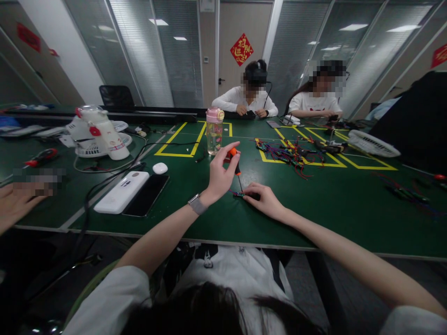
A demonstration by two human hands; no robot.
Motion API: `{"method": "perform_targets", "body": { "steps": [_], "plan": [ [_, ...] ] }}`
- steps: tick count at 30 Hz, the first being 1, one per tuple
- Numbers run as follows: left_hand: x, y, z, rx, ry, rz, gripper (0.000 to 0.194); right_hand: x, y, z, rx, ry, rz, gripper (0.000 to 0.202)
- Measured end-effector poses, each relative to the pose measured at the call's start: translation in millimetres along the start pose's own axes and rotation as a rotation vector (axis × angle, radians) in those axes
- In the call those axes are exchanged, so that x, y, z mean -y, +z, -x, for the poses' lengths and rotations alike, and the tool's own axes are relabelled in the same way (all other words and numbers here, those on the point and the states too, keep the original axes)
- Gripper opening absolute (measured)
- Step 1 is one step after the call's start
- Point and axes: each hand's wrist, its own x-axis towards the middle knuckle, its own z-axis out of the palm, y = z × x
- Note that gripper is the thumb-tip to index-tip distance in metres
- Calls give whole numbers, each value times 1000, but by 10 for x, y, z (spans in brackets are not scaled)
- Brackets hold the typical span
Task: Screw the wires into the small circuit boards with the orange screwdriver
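A screwdriver [238,168] with an orange and black handle stands nearly upright, its handle held between the thumb and fingers of my left hand [222,174]. Its thin shaft points down to a small green circuit piece [239,194] on the green table. My right hand [262,199] pinches the right side of that piece against the table top. A thin red wire shows at the piece's left end. The fine details where the screwdriver tip meets the piece are too small to make out.
Left of my hands lie a black phone [146,195], a white power bank [121,191] and a white case [159,168]. A bottle [214,132] stands ahead. Tangled wired boards [295,153] lie right. Another person's hand [26,197] is far left; two people sit opposite.
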Motion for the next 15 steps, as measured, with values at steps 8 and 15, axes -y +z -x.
{"method": "perform_targets", "body": {
  "steps": [8,15],
  "plan": [
    [-47,-10,-53,-137,-2,54,25,43,13,17,-1,-1,10,7],
    [-22,-23,-54,-88,41,20,27,34,-6,23,61,-21,9,19]
  ]
}}
